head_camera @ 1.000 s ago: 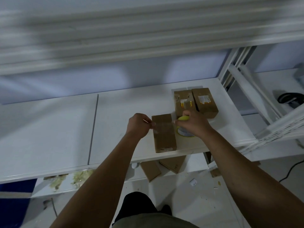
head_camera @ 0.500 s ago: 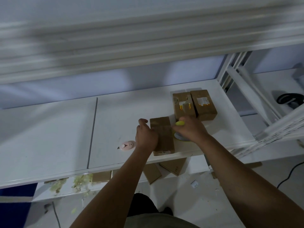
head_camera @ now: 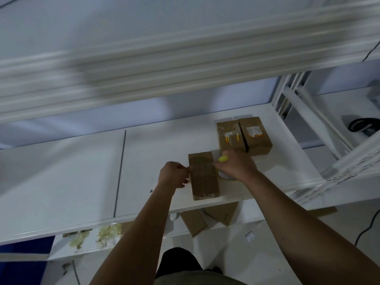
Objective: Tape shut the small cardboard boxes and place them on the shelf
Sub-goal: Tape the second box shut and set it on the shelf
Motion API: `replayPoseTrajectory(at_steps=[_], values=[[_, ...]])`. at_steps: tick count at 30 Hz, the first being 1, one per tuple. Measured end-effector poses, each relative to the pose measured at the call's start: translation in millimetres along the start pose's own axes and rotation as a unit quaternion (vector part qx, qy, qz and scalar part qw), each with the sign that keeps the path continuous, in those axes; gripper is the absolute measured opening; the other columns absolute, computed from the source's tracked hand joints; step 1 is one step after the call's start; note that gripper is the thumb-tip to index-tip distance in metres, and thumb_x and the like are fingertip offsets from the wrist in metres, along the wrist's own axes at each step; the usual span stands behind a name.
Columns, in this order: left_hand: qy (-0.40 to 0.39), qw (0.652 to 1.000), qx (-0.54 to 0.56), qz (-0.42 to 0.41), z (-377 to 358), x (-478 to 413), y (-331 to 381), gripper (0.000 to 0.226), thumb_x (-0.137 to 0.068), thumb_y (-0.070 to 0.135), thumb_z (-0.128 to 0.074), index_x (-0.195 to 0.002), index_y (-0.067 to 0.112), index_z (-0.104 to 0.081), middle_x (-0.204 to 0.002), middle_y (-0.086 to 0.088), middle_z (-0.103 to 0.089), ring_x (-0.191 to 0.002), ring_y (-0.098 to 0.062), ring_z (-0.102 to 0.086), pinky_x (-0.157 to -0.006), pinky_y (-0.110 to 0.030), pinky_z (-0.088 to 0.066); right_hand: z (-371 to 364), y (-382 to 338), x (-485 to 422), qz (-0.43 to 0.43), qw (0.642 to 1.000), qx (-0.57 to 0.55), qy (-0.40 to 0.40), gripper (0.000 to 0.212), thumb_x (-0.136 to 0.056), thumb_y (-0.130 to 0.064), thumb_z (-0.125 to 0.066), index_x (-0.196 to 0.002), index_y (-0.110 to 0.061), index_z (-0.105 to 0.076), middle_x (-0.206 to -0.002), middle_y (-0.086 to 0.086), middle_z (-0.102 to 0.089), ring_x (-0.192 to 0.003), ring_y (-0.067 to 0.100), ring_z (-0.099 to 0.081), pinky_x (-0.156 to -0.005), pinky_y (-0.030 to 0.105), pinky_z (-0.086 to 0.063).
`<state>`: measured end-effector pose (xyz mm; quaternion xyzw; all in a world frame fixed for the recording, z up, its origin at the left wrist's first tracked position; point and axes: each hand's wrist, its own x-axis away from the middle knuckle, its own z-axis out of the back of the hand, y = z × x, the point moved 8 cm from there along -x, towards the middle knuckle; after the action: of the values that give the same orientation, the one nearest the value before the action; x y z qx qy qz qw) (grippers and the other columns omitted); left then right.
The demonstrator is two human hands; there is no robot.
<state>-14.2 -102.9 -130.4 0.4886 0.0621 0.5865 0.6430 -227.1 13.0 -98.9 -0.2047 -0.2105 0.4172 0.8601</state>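
Note:
A small brown cardboard box [head_camera: 204, 177] lies near the front edge of the white shelf [head_camera: 82, 171]. My left hand [head_camera: 173, 175] is curled at the box's left edge. A small tip pokes out of its fingers toward the box, and the rest of what it holds is hidden. My right hand [head_camera: 236, 166] grips a tape roll [head_camera: 224, 177] with a yellow part [head_camera: 223, 159], pressed against the box's right side. Two more cardboard boxes, one [head_camera: 229, 138] beside the other [head_camera: 255, 136], stand side by side behind it.
An upper shelf beam [head_camera: 185, 64] runs across above. White metal uprights [head_camera: 292, 103] stand at the right, with a black object [head_camera: 362, 125] beyond. Below the shelf lie more cardboard boxes [head_camera: 221, 214] and yellowish debris [head_camera: 107, 235]. A cable [head_camera: 370, 227] trails on the floor.
My left hand lifted off the box top and moved to its left edge, curled. The pink cutter that lay on the shelf is no longer visible. My right hand stayed on the tape roll.

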Motion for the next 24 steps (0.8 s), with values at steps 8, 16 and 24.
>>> replayPoseTrajectory(at_steps=[8, 16, 24], values=[[0.004, 0.95, 0.297, 0.097, -33.7, 10.3, -31.2, 0.021, -0.107, 0.027, -0.063, -0.101, 0.008, -0.071, -0.093, -0.013, -0.074, -0.083, -0.027, -0.07, -0.074, -0.039, -0.062, -6.9, 14.4, 1.9, -0.018, 0.999, -0.033, -0.012, 0.037, -0.083, -0.057, -0.068, -0.068, -0.027, -0.052, -0.073, -0.006, -0.059, -0.073, 0.018, -0.061, -0.057, 0.029, -0.036], [0.101, 0.973, 0.202, 0.05, -23.2, 7.5, -29.4, 0.02, -0.106, 0.025, -0.063, -0.115, 0.012, -0.075, -0.081, -0.004, -0.073, -0.068, -0.023, -0.069, -0.052, -0.025, -0.056, -13.2, 16.5, 6.5, -0.022, 0.997, -0.069, -0.023, 0.038, -0.083, -0.062, -0.067, -0.068, -0.032, -0.049, -0.079, -0.005, -0.059, -0.079, 0.019, -0.061, -0.057, 0.028, -0.037], [0.017, 0.992, 0.079, 0.094, -34.8, 4.4, -8.8, 0.048, -0.112, 0.046, -0.041, -0.132, 0.006, -0.061, -0.122, -0.017, -0.069, -0.107, -0.031, -0.066, -0.094, -0.044, -0.054, -14.0, 11.5, 10.1, 0.02, 0.995, -0.095, 0.0, 0.037, -0.086, -0.047, -0.073, -0.064, -0.026, -0.053, -0.066, -0.006, -0.058, -0.067, 0.014, -0.059, -0.054, 0.027, -0.033]])
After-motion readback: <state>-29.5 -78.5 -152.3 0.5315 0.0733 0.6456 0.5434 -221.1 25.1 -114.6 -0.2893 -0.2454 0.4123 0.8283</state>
